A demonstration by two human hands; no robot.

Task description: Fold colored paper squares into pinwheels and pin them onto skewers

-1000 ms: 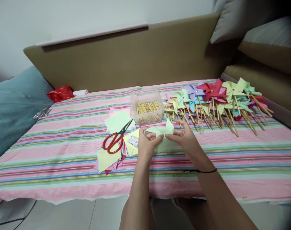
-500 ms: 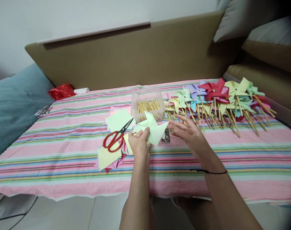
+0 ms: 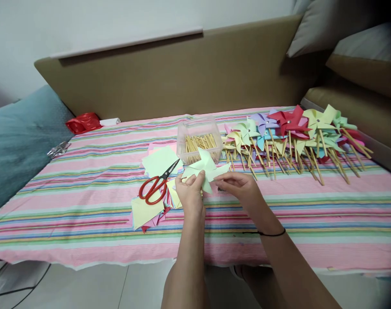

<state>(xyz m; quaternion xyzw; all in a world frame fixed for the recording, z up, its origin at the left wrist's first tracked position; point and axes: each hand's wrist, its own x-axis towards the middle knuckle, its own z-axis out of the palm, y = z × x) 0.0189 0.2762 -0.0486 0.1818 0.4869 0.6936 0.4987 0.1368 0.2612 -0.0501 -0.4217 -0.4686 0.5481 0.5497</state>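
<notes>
Pale green paper is folded into a pinwheel (image 3: 206,166) in front of the clear box. My left hand (image 3: 191,189) pinches it near the middle, thumb on top. At its right-hand blade, my right hand (image 3: 236,184) has its fingertips closed on the paper edge. Just left of my hands lie red-handled scissors (image 3: 153,189), resting across paper squares. The clear plastic box (image 3: 216,155) behind the pinwheel holds many short wooden sticks (image 3: 200,141). A small dark packet (image 3: 220,189) is mostly hidden beneath my right hand.
Many finished pinwheels (image 3: 290,122) on sticks lie piled at the right. Pale green sheets (image 3: 161,161) and yellow sheets (image 3: 147,210) lie on the striped cloth (image 3: 86,189). A red plastic bundle (image 3: 82,123), a white roll (image 3: 109,122) and a silvery packet (image 3: 58,150) sit far left.
My right hand has moved left and down from beside the pinwheel, its spread fingers closing on the right blade. My left hand, still holding the pinwheel, has shifted slightly right.
</notes>
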